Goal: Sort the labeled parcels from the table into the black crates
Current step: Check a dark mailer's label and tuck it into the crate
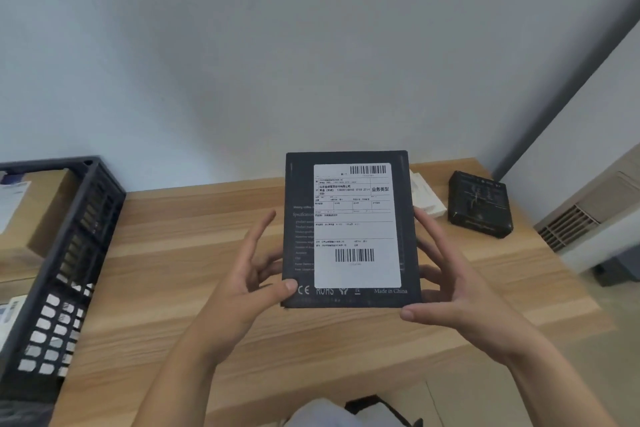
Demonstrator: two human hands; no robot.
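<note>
I hold a flat black box parcel (301, 243) upright above the wooden table (180, 253), its white shipping label with two barcodes facing me. My left hand (252, 274) grips its left lower edge, thumb on the front near the CE mark. My right hand (446, 281) holds the right edge, fingers behind it and thumb under the bottom right corner. A black crate (72, 253) stands at the left edge of the table and holds a brown cardboard parcel (45, 208). A second black box (479, 203) lies at the table's far right, with a white parcel (427, 198) beside it.
A white wall rises right behind the table. A white floor unit with vent slats (588, 218) stands right of the table. More white-labelled items (10, 315) lie low at the left, beside the crate. A dark object (381, 409) sits under the table's front edge.
</note>
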